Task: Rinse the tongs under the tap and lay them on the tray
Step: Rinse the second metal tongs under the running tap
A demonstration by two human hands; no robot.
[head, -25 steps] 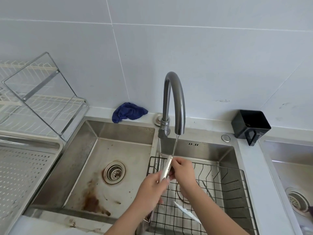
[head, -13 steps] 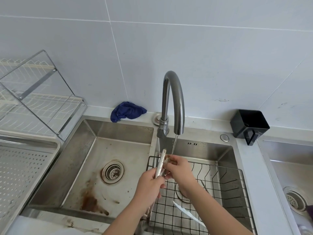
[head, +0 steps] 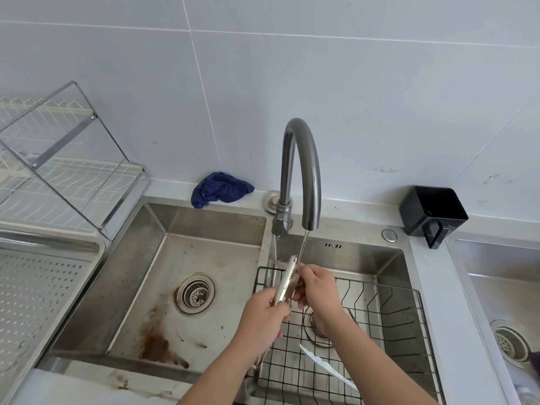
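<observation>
The left basin (head: 204, 258) lies open, while the wire rack (head: 394, 317) fills the right basin under the tap (head: 304, 171).

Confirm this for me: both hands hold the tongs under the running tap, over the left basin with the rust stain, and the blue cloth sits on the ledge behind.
Wrong basin. The head view shows the left hand and right hand holding the tongs under the running tap over the middle basin, the one with the black wire rack, not the rust-stained left basin. The blue cloth does sit on the ledge behind.

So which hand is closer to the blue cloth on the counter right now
Left. The left hand holds the tongs nearer the blue cloth; the right hand lies on their far side, rubbing them.
</observation>
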